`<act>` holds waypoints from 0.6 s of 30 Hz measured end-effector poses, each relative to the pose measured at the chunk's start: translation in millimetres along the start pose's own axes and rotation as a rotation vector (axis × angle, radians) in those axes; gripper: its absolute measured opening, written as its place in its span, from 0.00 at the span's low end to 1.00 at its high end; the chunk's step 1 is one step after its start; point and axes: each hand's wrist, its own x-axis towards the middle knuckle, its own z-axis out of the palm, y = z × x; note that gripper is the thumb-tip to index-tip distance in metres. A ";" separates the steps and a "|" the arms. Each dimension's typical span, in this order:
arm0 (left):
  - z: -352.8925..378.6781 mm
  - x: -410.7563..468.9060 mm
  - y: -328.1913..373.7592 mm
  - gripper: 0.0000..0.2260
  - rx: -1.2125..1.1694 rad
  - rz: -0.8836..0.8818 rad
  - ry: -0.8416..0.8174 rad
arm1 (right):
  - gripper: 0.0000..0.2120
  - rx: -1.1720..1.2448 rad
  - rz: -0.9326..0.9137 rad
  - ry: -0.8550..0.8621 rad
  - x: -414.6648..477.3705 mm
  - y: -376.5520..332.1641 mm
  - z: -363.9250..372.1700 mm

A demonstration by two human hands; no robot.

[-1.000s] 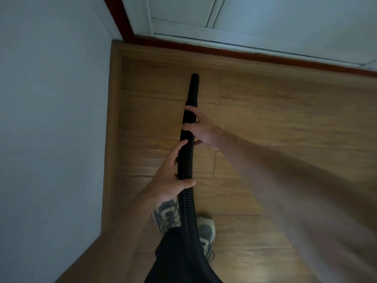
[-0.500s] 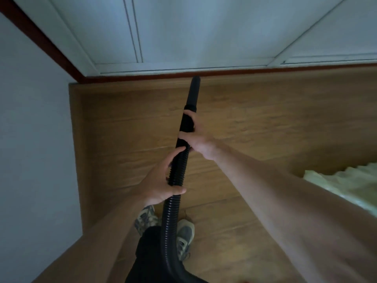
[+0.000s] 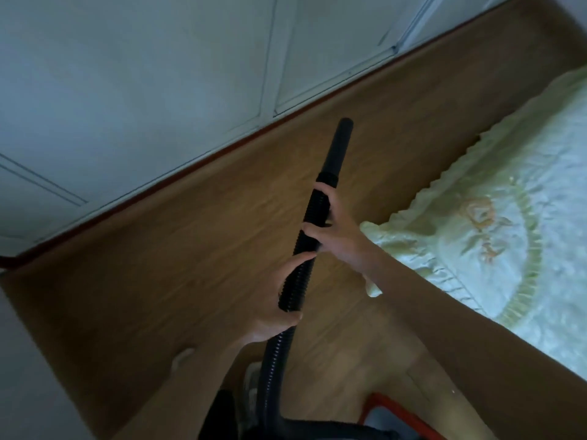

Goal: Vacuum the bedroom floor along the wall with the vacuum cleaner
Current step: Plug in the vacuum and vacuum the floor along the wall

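Working by the white wall (image 3: pixel 152 77) at the floor's (image 3: pixel 152 268) far edge. Curling the left hand (image 3: pixel 276 308) round the black hose (image 3: pixel 313 214) low, wrapping the right hand (image 3: pixel 341 238) round it higher, aiming the nozzle (image 3: pixel 338 147) wallward. Standing beside the pale bedspread (image 3: pixel 495 236) at right.

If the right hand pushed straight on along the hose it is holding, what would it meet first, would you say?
The right hand grips the hose; its nozzle would probably reach the wooden floor first, then the dark skirting below the white wall; depth is unclear.

Left, wall (image 3: pixel 127 90); right, apparently bed (image 3: pixel 492 233); hose (image 3: pixel 293 287) between.
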 end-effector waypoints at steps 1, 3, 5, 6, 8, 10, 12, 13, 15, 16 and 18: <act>10.3 9.2 6.6 0.38 0.025 -0.004 -0.039 | 0.33 0.039 0.006 0.040 -8.6 1.4 -18.3; 29.9 27.1 19.5 0.38 0.054 -0.016 -0.124 | 0.32 0.094 -0.001 0.133 -27.1 6.6 -52.9; 49.2 43.3 32.3 0.38 0.111 -0.002 -0.203 | 0.32 0.108 -0.002 0.220 -46.5 13.2 -82.5; 60.0 49.6 39.6 0.38 0.150 0.008 -0.231 | 0.31 0.129 0.014 0.269 -57.6 15.9 -95.6; 80.7 63.5 57.8 0.38 0.203 0.036 -0.315 | 0.31 0.182 0.034 0.393 -78.7 18.9 -119.4; 102.6 75.0 73.7 0.38 0.223 0.031 -0.418 | 0.31 0.213 0.054 0.503 -100.6 22.6 -139.7; 123.0 85.8 87.0 0.38 0.243 0.012 -0.503 | 0.30 0.284 0.055 0.613 -121.2 26.1 -159.6; 131.9 90.5 92.9 0.38 0.256 0.006 -0.547 | 0.30 0.328 0.059 0.667 -131.0 28.5 -168.4; 149.4 100.7 102.1 0.39 0.307 0.007 -0.634 | 0.30 0.372 0.084 0.760 -151.5 34.7 -183.7; 158.5 105.2 104.5 0.39 0.340 0.013 -0.675 | 0.31 0.373 0.104 0.801 -161.5 39.2 -189.2; 177.0 112.0 106.9 0.40 0.405 0.033 -0.758 | 0.33 0.379 0.133 0.879 -181.5 49.2 -197.8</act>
